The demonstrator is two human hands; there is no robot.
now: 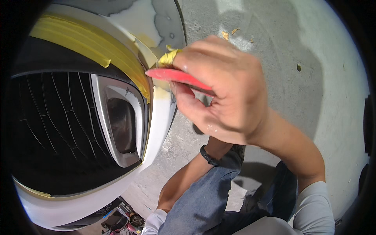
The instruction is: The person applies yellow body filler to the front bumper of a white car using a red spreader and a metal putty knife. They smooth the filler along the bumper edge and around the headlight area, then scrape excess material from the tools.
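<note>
A: Right hand [231, 78] first. State?

B: Pinching. A slim red tool [172, 75] is held between thumb and fingers, its pointed end directed left. A crumpled piece of yellow tape [168, 58] sits around a finger, just above the tool.

A: Position of the tool tip?

B: At the outer edge of the yellow masking tape [86, 41], beside the white bumper [156, 113] of a car. Contact or a slight gap: cannot tell from this angle.

A: Left hand [220, 146]?

B: Mostly hidden behind the right. Finger state cannot be told. The left forearm [182, 182] rises past the jeans [197, 199]; a dark wristband [209, 157] is on it.

A: Car front, left side of view?

B: Black grille [58, 129] with thin pale lines. At its right end, a silver frame [105, 125] with dark chips or marks, around a dark recess. Masking tape curves above the grille in overlapping strips, one end loose. Panel [164, 19] beyond it: grey and white patches with uneven borders.

A: Ground?

B: Grey concrete floor [286, 98], shadowed in part. A few dry leaf-like scraps [225, 35] lie beyond the right hand.
</note>
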